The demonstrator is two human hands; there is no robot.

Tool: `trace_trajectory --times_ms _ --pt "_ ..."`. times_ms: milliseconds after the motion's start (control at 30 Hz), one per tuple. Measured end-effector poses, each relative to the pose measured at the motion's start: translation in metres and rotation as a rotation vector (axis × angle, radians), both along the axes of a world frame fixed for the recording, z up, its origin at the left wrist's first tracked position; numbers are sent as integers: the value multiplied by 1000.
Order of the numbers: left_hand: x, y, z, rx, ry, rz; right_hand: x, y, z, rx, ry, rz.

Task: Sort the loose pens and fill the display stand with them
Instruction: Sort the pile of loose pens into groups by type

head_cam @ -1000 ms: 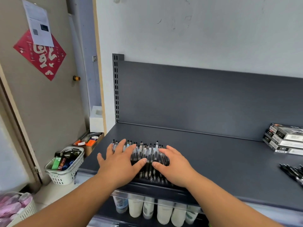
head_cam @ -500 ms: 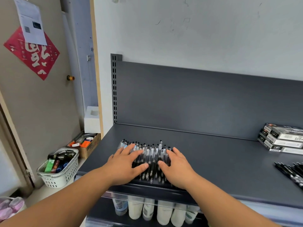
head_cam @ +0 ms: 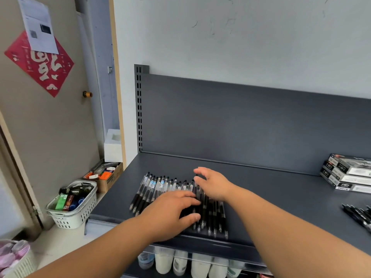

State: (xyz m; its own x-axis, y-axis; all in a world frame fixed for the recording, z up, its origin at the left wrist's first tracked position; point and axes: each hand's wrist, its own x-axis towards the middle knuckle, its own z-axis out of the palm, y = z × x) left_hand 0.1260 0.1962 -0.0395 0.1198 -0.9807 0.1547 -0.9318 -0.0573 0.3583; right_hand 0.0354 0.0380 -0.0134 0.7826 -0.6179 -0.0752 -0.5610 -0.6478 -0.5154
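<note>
- Grey metal shelf (head_cam: 261, 187) carries everything; pen boxes (head_cam: 349, 173) stacked at 3 o'clock.
- Row of pens (head_cam: 158, 184) lies side by side near its front edge, around 7 o'clock. Light, stiff, slick barrels, so they'll probably roll; I'd pinch at the rubber grips.
- Left hand (head_cam: 170, 213) flat, fingers straight, pressing the row; it's slid right since earlier.
- Right hand (head_cam: 212, 183) relaxed, holding nothing, lifted off to the pens' far tips.

Pens (head_cam: 152, 185) lay in a row on the shelf (head_cam: 271, 195), boxes (head_cam: 349, 173) stacked far right, a basket (head_cam: 74, 216) on the floor left.
</note>
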Motion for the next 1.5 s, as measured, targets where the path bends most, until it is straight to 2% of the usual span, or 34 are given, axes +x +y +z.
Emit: trace_trajectory --times_ms 67,333,433,500,567,633,867,967,1067,1167,1400,1500 --pt "1 1 -2 -23 15 3 3 -4 -2 1 44 12" --pt "-2 7 1 -117 35 41 -9 5 -8 -30 -46 57" --pt "6 10 6 -171 24 206 -19 12 -9 -30 -143 -42" --pt "19 12 6 -133 -4 383 -26 19 -12 -12 -175 -122" --pt "30 14 4 6 7 479 -29 28 -17 2 -128 -117" --pt "34 16 1 90 76 467 -28 36 -23 0 -54 -85" --pt "32 28 3 64 94 424 -25 41 -21 -55 34 -96" --pt "40 38 10 -17 138 459 -16 51 -11 -142 -76 -119" --pt "60 43 16 -69 148 570 3 67 5 -104 -178 -74" --pt "80 44 19 30 178 679 25 83 17 -57 -105 -35" --pt "91 30 19 185 341 701 54 89 22 -114 163 -94" --pt "89 25 20 223 318 702 60 88 23 -126 219 -85"
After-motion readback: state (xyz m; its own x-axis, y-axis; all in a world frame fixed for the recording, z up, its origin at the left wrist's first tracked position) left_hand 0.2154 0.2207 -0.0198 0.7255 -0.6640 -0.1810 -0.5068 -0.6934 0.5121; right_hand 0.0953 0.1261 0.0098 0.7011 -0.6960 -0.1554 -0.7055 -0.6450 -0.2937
